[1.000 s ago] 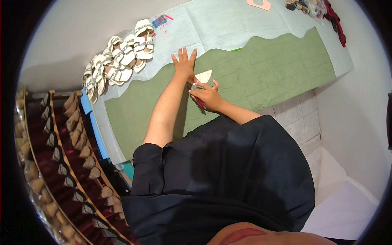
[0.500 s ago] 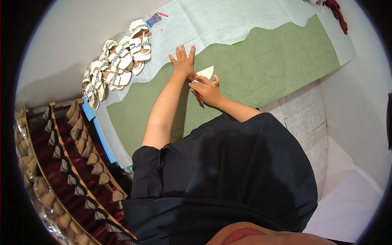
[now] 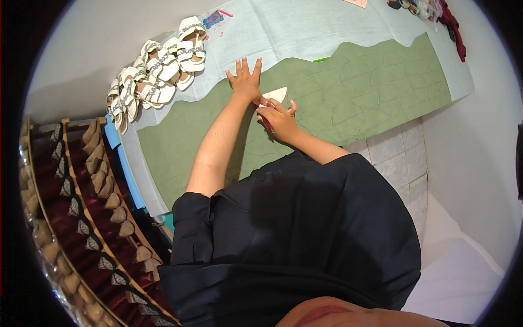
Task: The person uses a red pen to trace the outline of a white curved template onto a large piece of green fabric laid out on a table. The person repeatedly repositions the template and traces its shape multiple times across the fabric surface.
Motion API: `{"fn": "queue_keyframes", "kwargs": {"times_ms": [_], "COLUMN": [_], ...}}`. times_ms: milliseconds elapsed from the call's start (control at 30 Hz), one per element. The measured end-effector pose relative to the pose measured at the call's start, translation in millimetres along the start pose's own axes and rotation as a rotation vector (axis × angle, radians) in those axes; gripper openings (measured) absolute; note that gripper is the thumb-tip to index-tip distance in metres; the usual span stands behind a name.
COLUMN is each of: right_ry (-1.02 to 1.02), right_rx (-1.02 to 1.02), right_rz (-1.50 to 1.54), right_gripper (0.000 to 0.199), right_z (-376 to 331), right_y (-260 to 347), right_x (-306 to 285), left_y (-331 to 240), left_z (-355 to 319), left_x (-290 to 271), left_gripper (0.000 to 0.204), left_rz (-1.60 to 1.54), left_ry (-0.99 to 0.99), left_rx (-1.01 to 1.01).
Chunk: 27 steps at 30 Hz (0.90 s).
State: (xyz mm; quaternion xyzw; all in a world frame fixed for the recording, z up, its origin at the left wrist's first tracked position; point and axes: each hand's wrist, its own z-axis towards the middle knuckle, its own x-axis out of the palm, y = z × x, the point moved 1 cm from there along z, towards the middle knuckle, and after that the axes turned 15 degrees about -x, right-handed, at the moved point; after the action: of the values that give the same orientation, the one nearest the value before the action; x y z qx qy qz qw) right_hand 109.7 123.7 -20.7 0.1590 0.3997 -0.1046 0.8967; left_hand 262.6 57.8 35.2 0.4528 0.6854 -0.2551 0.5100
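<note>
A wavy-edged green sheet (image 3: 190, 128) lies across the table, with curved outlines drawn over its right part. My left hand (image 3: 246, 86) is spread on it, fingers pointing to the far edge and its heel beside a small cream template (image 3: 278, 94) with a curved edge. My right hand (image 3: 282, 122) is closed around a dark red pen (image 3: 267, 125), just right of the left wrist at the template's near side. The pen's tip is hidden between the hands, so I cannot tell whether it touches the sheet.
White strappy sandals (image 3: 158, 68) are piled at the table's far left. A green pen-like stick (image 3: 322, 59) lies by the sheet's far edge. Racks of footwear (image 3: 87, 201) stand at the lower left. Dark red cloth (image 3: 452, 30) lies at the far right corner.
The view has shifted slightly, bringing a pinkish card into sight at the top. My right hand and the pen have moved slightly by the template; my left hand stays spread.
</note>
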Motion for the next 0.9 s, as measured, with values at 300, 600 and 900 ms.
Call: {"fn": "queue_keyframes", "kwargs": {"times_ms": [300, 600, 900], "right_ry": [0.011, 0.059, 0.159], "right_rx": [0.129, 0.294, 0.351], "right_rz": [0.224, 0.242, 0.354], "right_gripper": [0.014, 0.012, 0.015], "right_z": [-18.0, -19.6, -11.5], "right_y": [-17.6, -48.5, -99.2], "right_x": [-30.6, -35.3, -30.1], "left_y": [2.3, 2.5, 2.3], "left_z": [-8.1, -13.9, -15.7], "left_x": [0.1, -0.8, 4.0], "left_gripper": [0.151, 0.15, 0.147], "left_rz": [-0.024, -0.032, -0.056], "left_ry": [-0.019, -0.01, -0.063], "left_rx": [-0.036, -0.066, -0.083]}}
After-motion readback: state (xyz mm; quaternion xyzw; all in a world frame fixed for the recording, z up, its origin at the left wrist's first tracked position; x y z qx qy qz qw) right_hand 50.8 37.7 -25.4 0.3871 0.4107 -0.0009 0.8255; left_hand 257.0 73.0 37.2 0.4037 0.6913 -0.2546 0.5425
